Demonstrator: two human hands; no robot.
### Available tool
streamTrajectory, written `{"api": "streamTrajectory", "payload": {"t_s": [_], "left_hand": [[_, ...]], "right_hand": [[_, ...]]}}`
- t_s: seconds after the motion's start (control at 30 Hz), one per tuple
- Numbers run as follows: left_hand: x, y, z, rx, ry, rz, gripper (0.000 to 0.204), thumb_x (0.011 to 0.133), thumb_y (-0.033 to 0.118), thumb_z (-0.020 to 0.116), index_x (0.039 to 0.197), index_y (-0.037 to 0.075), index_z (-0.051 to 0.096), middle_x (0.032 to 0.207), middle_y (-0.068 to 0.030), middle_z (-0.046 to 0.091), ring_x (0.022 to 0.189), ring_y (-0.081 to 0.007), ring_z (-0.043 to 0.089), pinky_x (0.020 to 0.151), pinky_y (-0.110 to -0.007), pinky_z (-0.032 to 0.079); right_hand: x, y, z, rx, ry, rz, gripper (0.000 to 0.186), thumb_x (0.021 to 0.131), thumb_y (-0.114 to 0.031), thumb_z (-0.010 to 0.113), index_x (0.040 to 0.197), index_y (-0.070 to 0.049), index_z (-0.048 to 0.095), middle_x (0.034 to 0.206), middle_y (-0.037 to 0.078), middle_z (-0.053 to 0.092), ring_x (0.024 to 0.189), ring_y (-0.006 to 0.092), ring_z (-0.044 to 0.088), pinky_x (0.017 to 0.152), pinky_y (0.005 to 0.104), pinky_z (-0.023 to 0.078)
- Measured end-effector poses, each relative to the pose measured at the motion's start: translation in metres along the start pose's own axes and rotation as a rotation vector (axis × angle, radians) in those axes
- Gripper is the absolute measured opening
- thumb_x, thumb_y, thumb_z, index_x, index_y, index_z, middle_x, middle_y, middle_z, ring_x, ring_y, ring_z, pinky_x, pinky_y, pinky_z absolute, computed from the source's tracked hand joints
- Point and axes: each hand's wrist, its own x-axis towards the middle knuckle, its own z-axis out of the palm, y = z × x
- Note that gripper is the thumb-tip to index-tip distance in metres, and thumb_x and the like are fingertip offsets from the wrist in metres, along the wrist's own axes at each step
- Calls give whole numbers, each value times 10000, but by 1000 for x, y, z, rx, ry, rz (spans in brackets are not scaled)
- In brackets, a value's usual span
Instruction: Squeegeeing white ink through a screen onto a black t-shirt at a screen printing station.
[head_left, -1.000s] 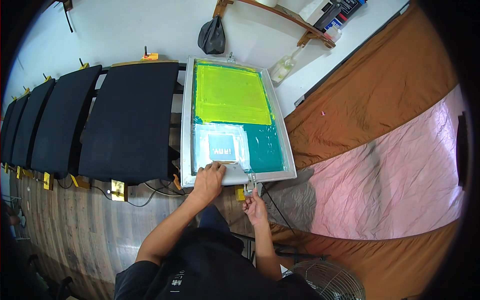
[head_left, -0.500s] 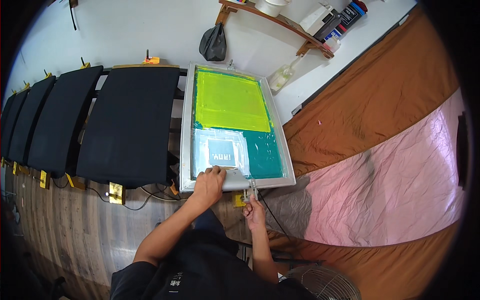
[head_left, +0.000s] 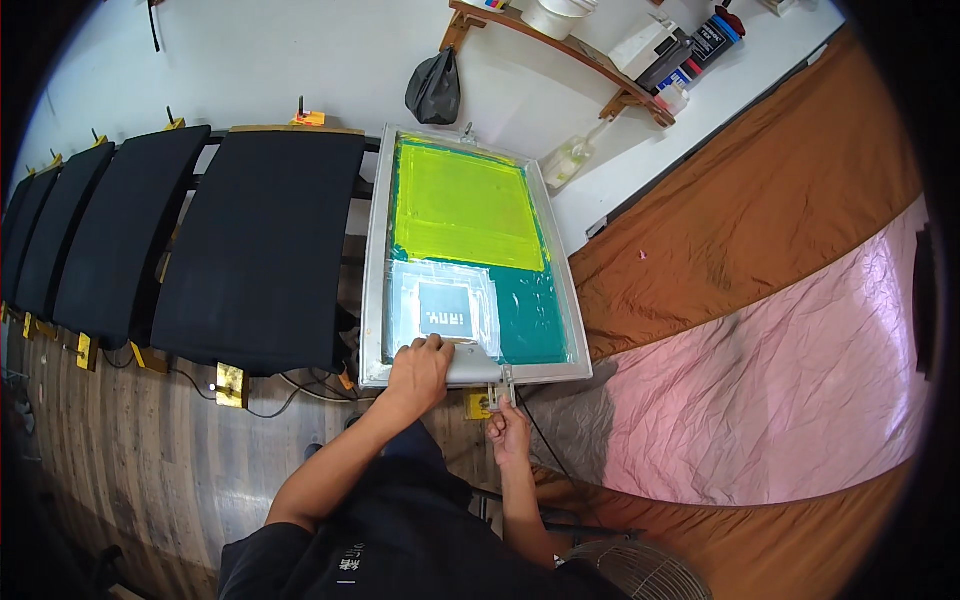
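A silver screen-printing frame (head_left: pixel 378 240) holds a teal mesh (head_left: pixel 530 320) with a neon yellow rectangle (head_left: pixel 465 200) on its far part and a pale square patch (head_left: pixel 408 282) at near left. My left hand (head_left: pixel 418 375) has its fingers curled over a grey bar (head_left: pixel 475 365) along the frame's near edge. Just right of it, my right hand (head_left: pixel 510 435), fingers curled, grips a metal clamp (head_left: pixel 503 387) on that edge with its thumb raised against it. A yellow block (head_left: pixel 477 405) shows under the clamp.
A row of black-covered boards (head_left: pixel 255 240) stretches left. Behind, a wooden shelf (head_left: pixel 570 45) holds tubs and bottles, with a black bag (head_left: pixel 432 88) hanging below. Brown fabric (head_left: pixel 730 170) and pink sheeting (head_left: pixel 760 390) fill the right; a wire fan (head_left: pixel 640 570) stands near my right arm.
The view has shifted slightly, so the wall and frame appear a little lower than a second ago. Both hands stay on the bar and clamp, with little visible movement relative to the frame.
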Motion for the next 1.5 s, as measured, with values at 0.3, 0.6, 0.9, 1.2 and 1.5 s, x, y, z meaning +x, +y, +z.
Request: {"api": "streamTrajectory", "payload": {"t_s": [0.3, 0.6, 0.9, 1.2, 1.5], "left_hand": [[8, -1, 2, 0, 16, 8, 328, 656, 51, 703, 971, 52, 613, 961, -116, 619, 915, -283, 638, 749, -383, 539], [12, 1, 2, -17, -4, -35, 437, 599, 46, 732, 1030, 64, 661, 982, -112, 628, 908, -299, 637, 778, -382, 542], [14, 4, 5, -15, -7, -41, 445, 593, 53, 741, 1032, 70, 667, 980, -110, 627, 908, -296, 637, 780, -385, 542], [18, 6, 5, -15, 2, -9, 325, 652, 51, 700, 969, 52, 630, 962, -124, 619, 891, -296, 640, 747, -383, 546], [22, 3, 7, -22, 11, 0, 306, 659, 53, 694, 959, 49, 635, 956, -123, 620, 896, -290, 638, 748, -378, 547]], "right_hand": [[8, -1, -1, -23, -4, -16, 264, 930, -267, 653, 778, -119, 496, 556, -37, 392, 459, 99, 401, 437, 241, 321], [10, -1, -3, -3, -14, -20, 246, 922, -236, 667, 782, -100, 517, 576, -42, 387, 485, 73, 386, 439, 229, 335], [10, -3, -6, -13, -16, -32, 239, 926, -246, 664, 802, -106, 514, 609, -44, 397, 514, 62, 382, 449, 225, 334], [16, -5, -10, -8, -31, -29, 270, 916, -265, 678, 781, -108, 505, 606, -47, 392, 515, 64, 385, 449, 226, 333], [18, -5, -6, -29, -12, -28, 302, 921, -288, 672, 759, -110, 491, 582, -55, 355, 479, 72, 356, 439, 227, 307]]}}
